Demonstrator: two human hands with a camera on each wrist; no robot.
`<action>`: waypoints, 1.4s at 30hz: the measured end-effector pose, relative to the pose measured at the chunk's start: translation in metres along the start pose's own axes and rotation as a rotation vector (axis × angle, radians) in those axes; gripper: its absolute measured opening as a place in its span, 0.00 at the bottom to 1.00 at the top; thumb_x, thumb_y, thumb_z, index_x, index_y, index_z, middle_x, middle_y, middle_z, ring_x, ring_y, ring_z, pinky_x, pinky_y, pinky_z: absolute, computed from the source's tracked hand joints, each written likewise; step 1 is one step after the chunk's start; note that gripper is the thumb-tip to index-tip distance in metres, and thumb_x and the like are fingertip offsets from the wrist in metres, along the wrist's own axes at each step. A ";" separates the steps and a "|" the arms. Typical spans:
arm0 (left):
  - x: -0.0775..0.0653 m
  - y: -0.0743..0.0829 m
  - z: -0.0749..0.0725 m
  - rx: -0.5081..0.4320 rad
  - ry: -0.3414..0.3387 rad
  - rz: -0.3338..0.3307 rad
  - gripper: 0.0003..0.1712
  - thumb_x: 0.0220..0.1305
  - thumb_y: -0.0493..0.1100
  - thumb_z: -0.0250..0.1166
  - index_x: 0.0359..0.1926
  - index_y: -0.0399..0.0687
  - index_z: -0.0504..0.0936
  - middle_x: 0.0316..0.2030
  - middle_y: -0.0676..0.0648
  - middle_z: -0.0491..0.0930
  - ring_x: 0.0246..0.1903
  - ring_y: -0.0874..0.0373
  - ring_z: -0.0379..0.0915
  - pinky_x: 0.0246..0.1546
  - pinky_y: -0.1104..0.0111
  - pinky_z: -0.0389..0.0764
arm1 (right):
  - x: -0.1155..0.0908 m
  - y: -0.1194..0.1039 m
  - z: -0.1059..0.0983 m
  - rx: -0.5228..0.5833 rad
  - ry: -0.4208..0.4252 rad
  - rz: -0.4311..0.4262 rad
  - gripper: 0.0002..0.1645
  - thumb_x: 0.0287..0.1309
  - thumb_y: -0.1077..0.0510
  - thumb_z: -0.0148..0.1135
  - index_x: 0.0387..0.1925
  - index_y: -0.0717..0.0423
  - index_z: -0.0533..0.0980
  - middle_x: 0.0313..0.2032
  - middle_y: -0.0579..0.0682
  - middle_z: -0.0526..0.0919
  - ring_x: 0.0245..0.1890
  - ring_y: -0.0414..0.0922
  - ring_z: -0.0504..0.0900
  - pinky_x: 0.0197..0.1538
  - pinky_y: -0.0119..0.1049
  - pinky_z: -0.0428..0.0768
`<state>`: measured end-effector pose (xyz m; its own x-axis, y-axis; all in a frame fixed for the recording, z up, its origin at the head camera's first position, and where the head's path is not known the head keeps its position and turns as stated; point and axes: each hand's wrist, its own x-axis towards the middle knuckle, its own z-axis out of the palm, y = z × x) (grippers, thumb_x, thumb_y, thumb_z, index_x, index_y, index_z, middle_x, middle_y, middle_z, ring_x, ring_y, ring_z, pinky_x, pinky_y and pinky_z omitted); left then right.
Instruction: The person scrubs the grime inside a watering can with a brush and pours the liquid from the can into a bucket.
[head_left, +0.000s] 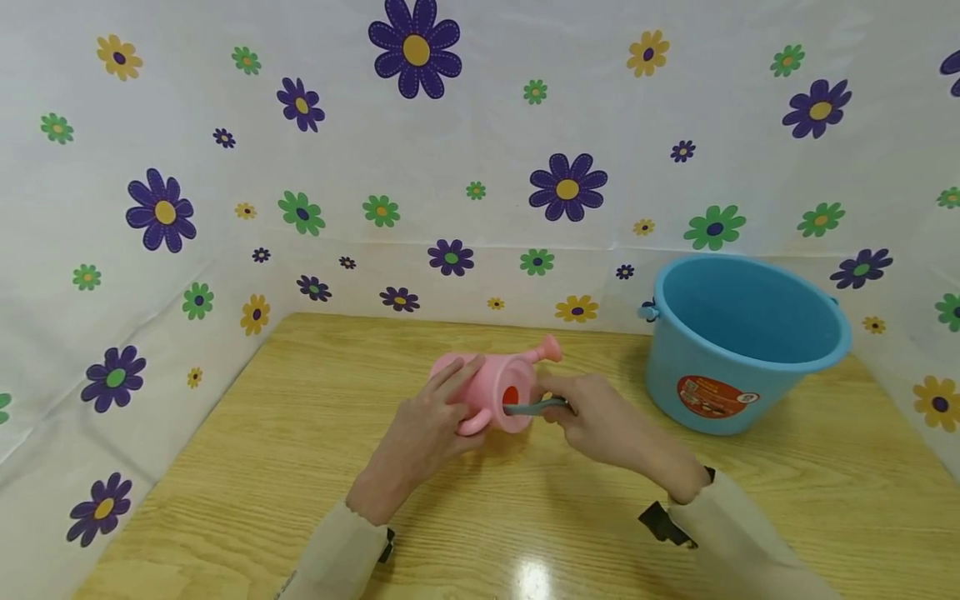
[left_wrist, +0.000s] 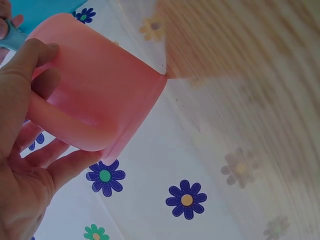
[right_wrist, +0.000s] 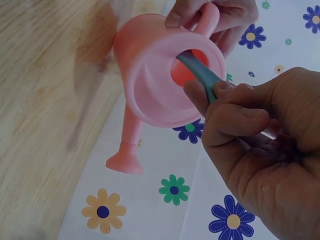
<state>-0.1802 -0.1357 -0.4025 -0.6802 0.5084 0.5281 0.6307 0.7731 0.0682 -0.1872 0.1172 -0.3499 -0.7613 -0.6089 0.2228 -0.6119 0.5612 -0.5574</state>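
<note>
A pink toy watering can lies tipped on its side, close over the table, its round top opening facing right. My left hand holds it around the body and the curved handle. The can's spout with its flared rose points toward the back right. In my right hand I grip a slim blue-grey handle between thumb and fingers. Its far end goes into the can's opening, where red shows; that end is hidden, so I cannot tell what tool it is.
A large light-blue bucket with a red label stands at the back right of the wood-grain table, beyond my right hand. A white flower-patterned sheet hangs behind the table and along its sides.
</note>
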 end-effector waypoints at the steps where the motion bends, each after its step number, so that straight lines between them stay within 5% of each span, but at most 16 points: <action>1: 0.000 0.000 0.000 0.002 -0.001 0.001 0.21 0.55 0.46 0.79 0.16 0.46 0.77 0.66 0.42 0.78 0.66 0.43 0.75 0.40 0.62 0.90 | -0.001 0.000 -0.002 0.006 0.000 0.005 0.11 0.63 0.71 0.61 0.41 0.54 0.81 0.24 0.44 0.76 0.21 0.35 0.66 0.25 0.25 0.65; 21: 0.001 0.001 -0.001 0.015 -0.007 0.001 0.19 0.55 0.46 0.79 0.17 0.46 0.79 0.67 0.42 0.78 0.66 0.42 0.75 0.39 0.63 0.91 | 0.000 -0.001 -0.001 0.046 -0.003 0.024 0.09 0.64 0.69 0.62 0.40 0.54 0.82 0.21 0.42 0.73 0.19 0.34 0.65 0.22 0.24 0.64; 29: 0.001 0.000 0.000 0.019 0.012 0.012 0.21 0.55 0.46 0.79 0.16 0.47 0.76 0.66 0.42 0.79 0.66 0.43 0.76 0.36 0.65 0.90 | 0.007 -0.001 0.011 0.032 0.026 -0.035 0.09 0.63 0.71 0.62 0.42 0.59 0.82 0.31 0.49 0.87 0.25 0.36 0.73 0.31 0.25 0.76; 42: 0.001 0.000 0.001 -0.005 0.017 0.001 0.22 0.56 0.45 0.78 0.15 0.48 0.75 0.66 0.42 0.79 0.66 0.43 0.76 0.33 0.65 0.90 | 0.013 -0.001 0.021 0.038 0.037 -0.034 0.06 0.64 0.69 0.61 0.40 0.59 0.81 0.28 0.52 0.86 0.23 0.34 0.71 0.30 0.24 0.76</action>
<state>-0.1812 -0.1348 -0.4027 -0.6731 0.5030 0.5421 0.6333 0.7706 0.0712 -0.1918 0.0968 -0.3631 -0.7481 -0.6056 0.2711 -0.6294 0.5183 -0.5790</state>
